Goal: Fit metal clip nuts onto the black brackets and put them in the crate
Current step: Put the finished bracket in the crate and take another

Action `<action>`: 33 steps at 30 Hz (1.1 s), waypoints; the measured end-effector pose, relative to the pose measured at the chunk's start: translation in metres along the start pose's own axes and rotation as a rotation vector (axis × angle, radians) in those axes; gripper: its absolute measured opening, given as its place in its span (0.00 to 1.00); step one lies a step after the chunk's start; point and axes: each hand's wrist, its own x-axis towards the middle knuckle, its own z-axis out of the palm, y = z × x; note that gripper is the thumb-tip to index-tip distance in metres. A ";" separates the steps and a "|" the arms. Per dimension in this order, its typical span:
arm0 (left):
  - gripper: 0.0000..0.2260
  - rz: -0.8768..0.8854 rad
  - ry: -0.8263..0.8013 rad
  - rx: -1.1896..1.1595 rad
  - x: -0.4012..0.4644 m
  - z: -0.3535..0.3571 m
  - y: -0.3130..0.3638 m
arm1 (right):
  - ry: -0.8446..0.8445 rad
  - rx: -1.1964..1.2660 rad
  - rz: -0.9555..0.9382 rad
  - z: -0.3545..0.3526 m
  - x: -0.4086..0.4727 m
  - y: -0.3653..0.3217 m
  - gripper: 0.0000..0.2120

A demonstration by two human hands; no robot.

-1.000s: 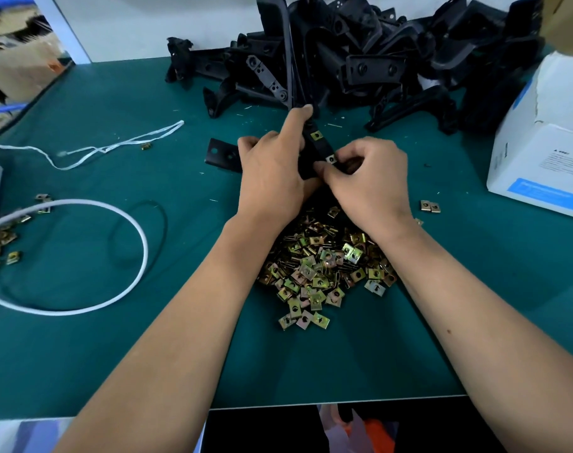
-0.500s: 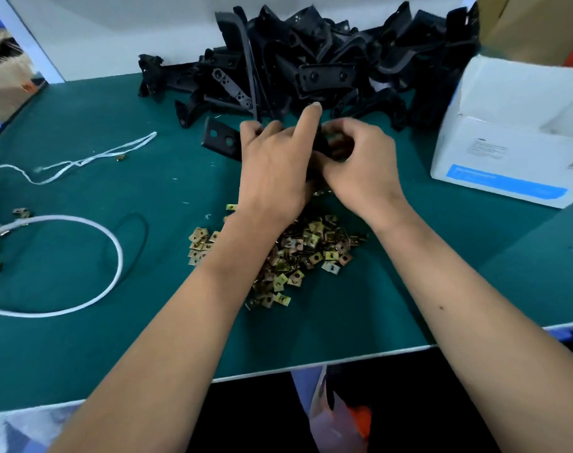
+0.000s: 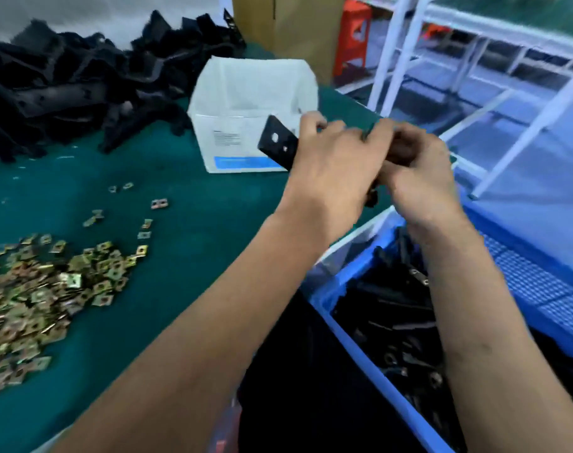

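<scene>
At the left of my green mat (image 3: 187, 256) lies the heap of metal clip nuts (image 3: 40, 299), far too many to count, with about eight strays scattered between it and the white box. I judge them light, thin and springy, with sharp stamped edges; each is best pinched by its flat faces and slid on edge-first.

Behind it, along the far edge, sits the pile of unfitted black brackets (image 3: 76, 86). They are tangled and blurred, so no count is possible. One white carton (image 3: 246, 93) stands open beside that pile.

In front of the carton I hold a single bracket (image 3: 278, 145), raised off the mat. I judge it stiff, moulded and light, not fragile, with a smooth face that may slip. Two holes show in its exposed end, which is a fair guide for seating a nut. My left hand (image 3: 331, 171) grips its middle, fingers curled round it. My right hand (image 3: 419, 178) is curled close against the left, but blur hides what it is pinching, so I cannot tell.

Below my right forearm is one blue crate (image 3: 347, 328), holding many finished brackets, uncountable. I judge the held piece is near to being dropped in.
</scene>
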 end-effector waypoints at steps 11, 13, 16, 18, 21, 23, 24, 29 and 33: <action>0.32 0.277 -0.546 -0.432 -0.017 0.147 0.160 | -0.183 -0.724 0.638 -0.171 -0.063 0.155 0.05; 0.28 0.213 -0.690 -0.478 -0.033 0.170 0.162 | -0.123 -0.943 0.660 -0.168 -0.072 0.180 0.11; 0.28 0.178 -0.859 -0.500 -0.051 0.193 0.158 | -0.012 -1.012 0.651 -0.164 -0.074 0.195 0.13; 0.31 0.160 -0.886 -0.532 -0.056 0.197 0.154 | -0.002 -1.081 0.694 -0.161 -0.069 0.197 0.16; 0.21 0.151 -0.736 -0.521 -0.046 0.191 0.150 | 0.045 -1.152 0.624 -0.158 -0.061 0.192 0.15; 0.16 0.093 -0.565 -0.623 -0.032 0.178 0.147 | 0.114 -1.170 0.510 -0.155 -0.061 0.186 0.15; 0.16 0.042 -0.463 -0.714 -0.024 0.170 0.145 | 0.168 -1.155 0.462 -0.152 -0.061 0.181 0.14; 0.17 -0.128 0.084 -1.041 0.014 0.110 0.125 | 0.489 -0.898 0.114 -0.116 -0.061 0.130 0.06; 0.15 -0.233 0.446 -1.123 0.027 0.059 0.066 | 0.485 -0.686 -0.384 -0.055 -0.048 0.062 0.02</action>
